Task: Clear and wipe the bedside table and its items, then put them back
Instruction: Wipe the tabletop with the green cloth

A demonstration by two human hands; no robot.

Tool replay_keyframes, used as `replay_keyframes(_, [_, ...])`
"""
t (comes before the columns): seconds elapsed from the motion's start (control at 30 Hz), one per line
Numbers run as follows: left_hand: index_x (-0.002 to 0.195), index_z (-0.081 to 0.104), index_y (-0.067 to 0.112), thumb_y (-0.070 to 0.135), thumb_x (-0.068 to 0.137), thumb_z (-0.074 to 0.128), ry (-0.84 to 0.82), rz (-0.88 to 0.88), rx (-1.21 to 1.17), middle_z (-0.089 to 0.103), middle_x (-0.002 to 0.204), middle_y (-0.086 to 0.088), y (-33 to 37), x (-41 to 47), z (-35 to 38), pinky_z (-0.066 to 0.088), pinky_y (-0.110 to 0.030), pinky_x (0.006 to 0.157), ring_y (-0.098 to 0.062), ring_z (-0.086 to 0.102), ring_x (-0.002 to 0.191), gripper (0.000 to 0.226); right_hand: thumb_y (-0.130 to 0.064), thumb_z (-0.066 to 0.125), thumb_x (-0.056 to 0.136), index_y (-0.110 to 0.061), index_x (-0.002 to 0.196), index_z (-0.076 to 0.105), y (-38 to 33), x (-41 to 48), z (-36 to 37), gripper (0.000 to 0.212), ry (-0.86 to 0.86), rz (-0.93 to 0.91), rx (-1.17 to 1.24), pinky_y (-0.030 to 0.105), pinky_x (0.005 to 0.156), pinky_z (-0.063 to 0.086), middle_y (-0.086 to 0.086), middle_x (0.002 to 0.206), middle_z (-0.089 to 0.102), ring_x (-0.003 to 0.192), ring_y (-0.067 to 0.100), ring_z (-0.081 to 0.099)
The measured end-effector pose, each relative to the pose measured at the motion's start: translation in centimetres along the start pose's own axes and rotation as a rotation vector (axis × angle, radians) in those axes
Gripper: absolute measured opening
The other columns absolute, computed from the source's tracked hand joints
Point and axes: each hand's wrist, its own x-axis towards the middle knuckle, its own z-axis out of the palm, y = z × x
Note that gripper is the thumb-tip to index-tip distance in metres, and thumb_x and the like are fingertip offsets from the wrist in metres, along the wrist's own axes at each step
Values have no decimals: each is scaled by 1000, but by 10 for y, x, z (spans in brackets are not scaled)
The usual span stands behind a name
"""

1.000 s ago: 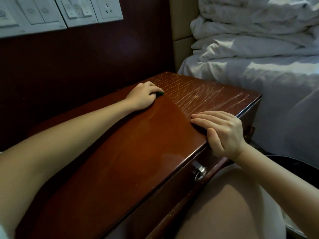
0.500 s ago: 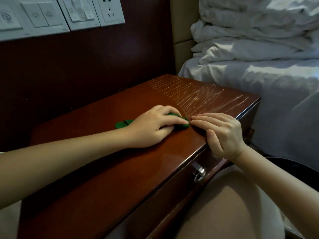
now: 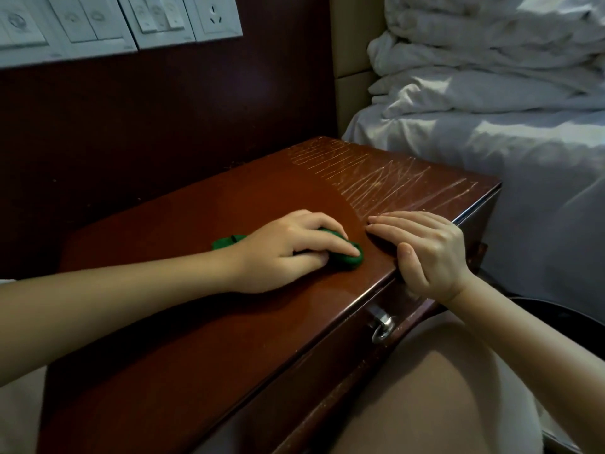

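Bedside worktop [image 3: 229,322] is lying directly in front of the person's lap, its dark glossy top bare of items, so the wiping step appears to be under way. Nearest on its front face, a metal drawer pull [image 3: 381,327] is hanging just below the front edge. Above that pull, the right hand [image 3: 425,250] is bracing the worktop: fingers spread flat on top, thumb hooked over the front edge. Just left of it, almost touching, the left hand [image 3: 288,250] is pressing a small green cloth [image 3: 340,253] flat under closed fingers, a tail of cloth poking out behind the wrist.

Judging from this, the cloth is bunching small, so strokes could be missing strips of the surface; the bracing hand is also covering a patch that would be going unwiped unless it shifts. Beyond the hands, a patch of pale scratches [image 3: 376,178] is marking the far corner of the worktop, and the cloth could be snagging there.

Farther off, white bedding [image 3: 491,93] is crowding the worktop's right side, and wall switches [image 3: 114,24] are sitting above its back edge. No removed items are showing.
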Motion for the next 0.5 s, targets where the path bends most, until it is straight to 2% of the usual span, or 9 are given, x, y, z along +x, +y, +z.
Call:
replay_keyframes(0.1, [120,61,36,23,90,46,22,-97,9,53,120,16,-21,14,-4,27,-13,102,-1,42,117,36,-28,17,98,-6,98,73,0,0,1,60,-4,1,-4,36,79,54,8,100,72,93,24,69])
replay_keyframes(0.3, [120,62,32,12,95,48,104,-275,57,52,118,13,-65,45,-15,33,-30,104,-10,44,119,34,-28,16,99,-6,97,73,1,0,1,61,7,-2,1,37,78,55,8,99,72,93,24,69])
replay_keyframes(0.5, [122,61,29,13,96,46,115,-337,93,52,123,8,-98,61,-23,35,-33,104,-13,45,121,34,-28,16,99,-6,96,74,2,-1,2,61,15,-5,3,35,79,54,8,99,72,92,23,69])
